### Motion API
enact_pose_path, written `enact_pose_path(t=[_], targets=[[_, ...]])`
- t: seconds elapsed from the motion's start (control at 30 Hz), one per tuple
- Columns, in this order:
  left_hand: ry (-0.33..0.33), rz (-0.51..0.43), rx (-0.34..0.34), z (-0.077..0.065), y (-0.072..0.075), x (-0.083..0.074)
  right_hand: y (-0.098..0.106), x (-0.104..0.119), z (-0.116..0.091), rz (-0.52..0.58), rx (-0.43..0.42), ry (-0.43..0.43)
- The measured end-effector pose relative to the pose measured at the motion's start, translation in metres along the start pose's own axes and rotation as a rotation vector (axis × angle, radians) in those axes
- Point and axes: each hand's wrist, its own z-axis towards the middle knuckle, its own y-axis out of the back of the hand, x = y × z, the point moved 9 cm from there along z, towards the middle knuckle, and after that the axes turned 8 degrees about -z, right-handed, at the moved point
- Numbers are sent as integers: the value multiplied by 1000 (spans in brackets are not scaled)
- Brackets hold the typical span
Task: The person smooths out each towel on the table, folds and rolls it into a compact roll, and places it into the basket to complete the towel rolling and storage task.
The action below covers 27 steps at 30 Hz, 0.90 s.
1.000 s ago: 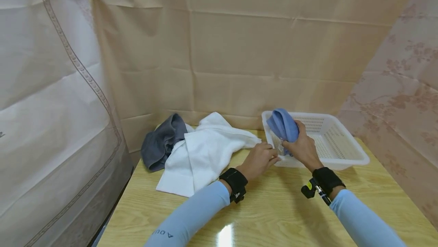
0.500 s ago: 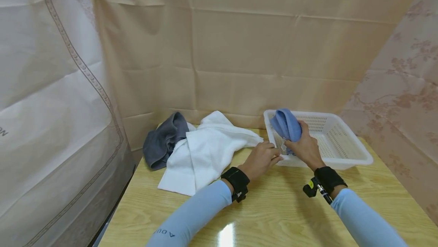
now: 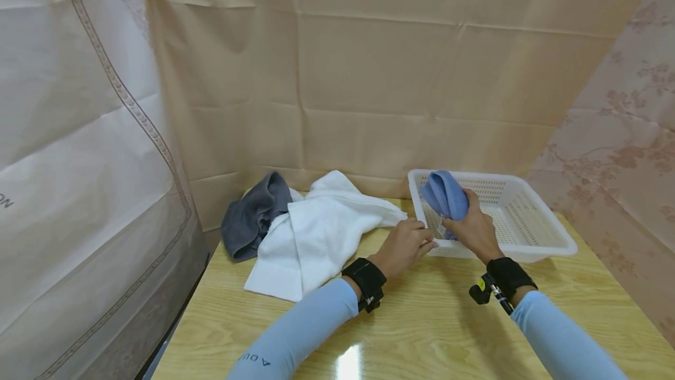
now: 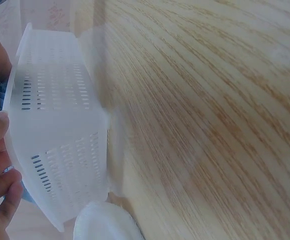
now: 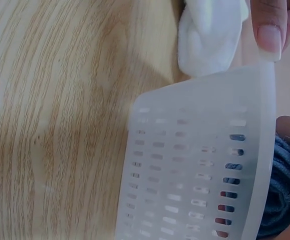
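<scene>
My right hand (image 3: 477,230) grips a rolled blue towel (image 3: 445,195), held tilted over the left end of a white plastic basket (image 3: 538,249). In the right wrist view, the coiled end of the blue towel (image 5: 280,197) shows just behind the basket wall (image 5: 185,160). At the near left corner, my left hand (image 3: 403,245) pinches the basket's rim. Its thumb (image 5: 270,40) lies on that corner in the right wrist view. From the left wrist, fingers (image 4: 0,135) show along the rim, above the slotted wall (image 4: 60,120).
Left of the basket, a white towel (image 3: 327,233) lies loosely spread, one end reaching toward my left hand. A dark grey towel (image 3: 253,216) is crumpled beside it, partly under its edge. The wooden table (image 3: 422,333) meets a beige cloth backdrop (image 3: 369,87) behind.
The blue towel and my right hand have sunk slightly lower at the basket's left end. My left hand keeps its place on the rim. The head view has shifted a little.
</scene>
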Motion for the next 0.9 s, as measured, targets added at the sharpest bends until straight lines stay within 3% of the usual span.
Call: enact_pose_path(t=[0.9], targets=[[0,31,-15,0,0,0,-8,-10,6,-97,34,-32]])
